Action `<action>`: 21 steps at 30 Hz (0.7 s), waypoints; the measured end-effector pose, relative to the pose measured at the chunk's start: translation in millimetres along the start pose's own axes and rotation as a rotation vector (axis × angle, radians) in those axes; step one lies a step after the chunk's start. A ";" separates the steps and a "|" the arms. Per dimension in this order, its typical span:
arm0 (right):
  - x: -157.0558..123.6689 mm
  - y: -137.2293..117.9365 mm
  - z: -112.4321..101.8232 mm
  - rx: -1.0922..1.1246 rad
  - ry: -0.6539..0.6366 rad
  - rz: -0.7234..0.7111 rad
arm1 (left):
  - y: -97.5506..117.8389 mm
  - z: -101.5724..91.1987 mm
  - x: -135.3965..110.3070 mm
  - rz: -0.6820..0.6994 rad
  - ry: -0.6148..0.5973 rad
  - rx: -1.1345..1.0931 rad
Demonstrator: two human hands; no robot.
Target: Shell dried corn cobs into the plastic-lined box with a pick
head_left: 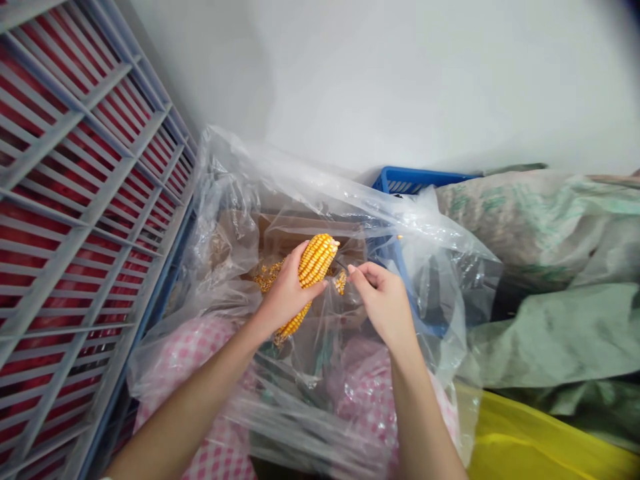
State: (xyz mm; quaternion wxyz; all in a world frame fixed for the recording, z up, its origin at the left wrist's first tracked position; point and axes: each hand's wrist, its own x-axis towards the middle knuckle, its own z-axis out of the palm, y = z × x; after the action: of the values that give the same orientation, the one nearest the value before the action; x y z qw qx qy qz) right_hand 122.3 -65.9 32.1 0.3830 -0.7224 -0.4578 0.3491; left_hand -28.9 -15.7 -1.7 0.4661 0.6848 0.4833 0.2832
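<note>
My left hand (pixel 286 293) is wrapped round an ear of corn (pixel 317 260) with its yellow kernels on, held tilted with its upper end to the right. Just right of the ear, my right hand (pixel 380 293) has thumb and forefinger pinched together. A thin dark sliver shows by those fingertips, too small to name. Beneath both hands spreads a clear plastic bag (pixel 225 180), draped over my knees. Loose corn kernels (pixel 270 275) lie in it at the left, and a smaller cluster of kernels (pixel 341 283) shows between the hands.
A tall slatted plastic crate (pixel 83 127) with red inside stands close on the left. Behind the bag's right side is a blue basket (pixel 425 177). Stained woven sacks (pixel 550 220) and yellow plastic sheeting (pixel 540 440) lie at the right. A white wall (pixel 400 80) rises behind.
</note>
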 end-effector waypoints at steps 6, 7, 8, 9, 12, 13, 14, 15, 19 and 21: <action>-1.2 -0.8 -1.0 -0.066 0.007 -0.019 | -4.9 1.7 -1.4 0.029 0.002 0.037; -1.4 -1.1 -1.0 -0.077 0.007 -0.028 | -5.5 2.1 -2.0 0.037 0.010 0.060; -1.5 -1.3 -1.0 -0.086 0.005 -0.036 | -6.0 2.4 -2.7 0.046 0.019 0.087; -1.4 -1.2 -0.7 -0.097 0.004 -0.042 | -6.5 2.8 -3.5 0.053 0.029 0.116; -0.2 0.4 2.2 -0.155 0.023 -0.052 | -7.2 4.9 -5.7 0.047 0.034 0.201; 0.2 1.3 4.3 -0.179 0.039 -0.055 | -7.2 5.8 -6.2 0.038 0.033 0.222; 0.4 2.2 7.0 -0.198 0.055 -0.057 | -7.0 6.8 -6.5 0.027 0.031 0.237; 0.3 2.9 10.7 -0.205 0.071 -0.056 | -6.8 7.8 -6.5 0.016 0.032 0.243; -3.9 3.1 34.6 -0.169 0.179 -0.045 | -4.5 12.3 -5.2 -0.031 0.087 0.163; -6.4 2.3 48.5 -0.161 0.236 -0.038 | -2.7 14.6 -4.4 -0.043 0.130 0.040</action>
State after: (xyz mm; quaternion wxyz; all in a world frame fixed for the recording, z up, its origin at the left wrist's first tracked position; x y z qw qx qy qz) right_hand 79.5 -61.2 8.6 0.3816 -0.7780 -0.4495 0.2168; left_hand -19.4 -24.9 -9.8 0.4258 0.6635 0.5328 0.3075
